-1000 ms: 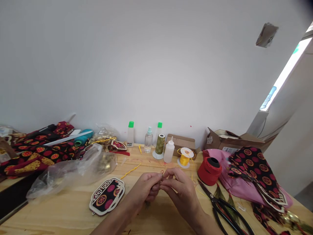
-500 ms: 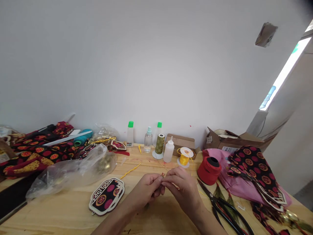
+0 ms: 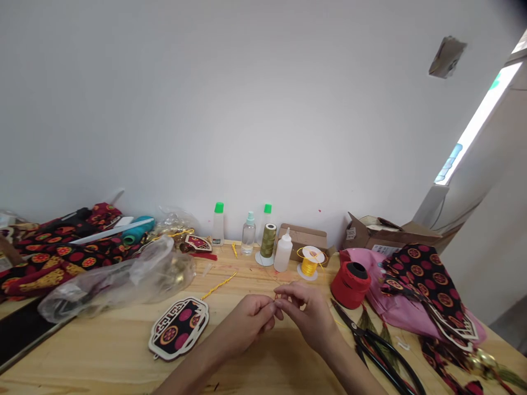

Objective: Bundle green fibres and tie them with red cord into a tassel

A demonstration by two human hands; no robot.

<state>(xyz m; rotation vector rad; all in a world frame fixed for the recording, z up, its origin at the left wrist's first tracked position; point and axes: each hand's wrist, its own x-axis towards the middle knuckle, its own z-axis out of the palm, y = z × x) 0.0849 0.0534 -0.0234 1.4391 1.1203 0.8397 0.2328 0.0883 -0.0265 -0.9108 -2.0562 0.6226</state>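
My left hand (image 3: pixel 252 322) and my right hand (image 3: pixel 308 317) meet fingertip to fingertip above the table's middle. Both are closed in a pinch on a thin red thread (image 3: pixel 276 296), of which only a small bit shows; my fingers hide the remainder. Left of my left hand lies a framed ornament (image 3: pixel 179 329) with dark patterned fabric and a pale fretwork rim, a twisted yellow cord (image 3: pixel 219 286) running from its top. Large black-handled scissors (image 3: pixel 357 331) rest to the right of my right hand, near a red thread cone (image 3: pixel 351 284).
Along the wall stand a white squeeze bottle (image 3: pixel 282 253), an olive thread cone (image 3: pixel 269 241), a yellow cord spool (image 3: pixel 308 266), a clear bottle (image 3: pixel 248 236) and a cardboard box (image 3: pixel 307 237). A plastic bag (image 3: pixel 111 288) lies left, patterned fabric (image 3: pixel 424 280) right, green tassels (image 3: pixel 387 345) under the scissors.
My right hand's fingers have shifted and bent differently at the pinch point. The small red and green bit seen between the fingertips earlier is now mostly covered, with a red strand showing.
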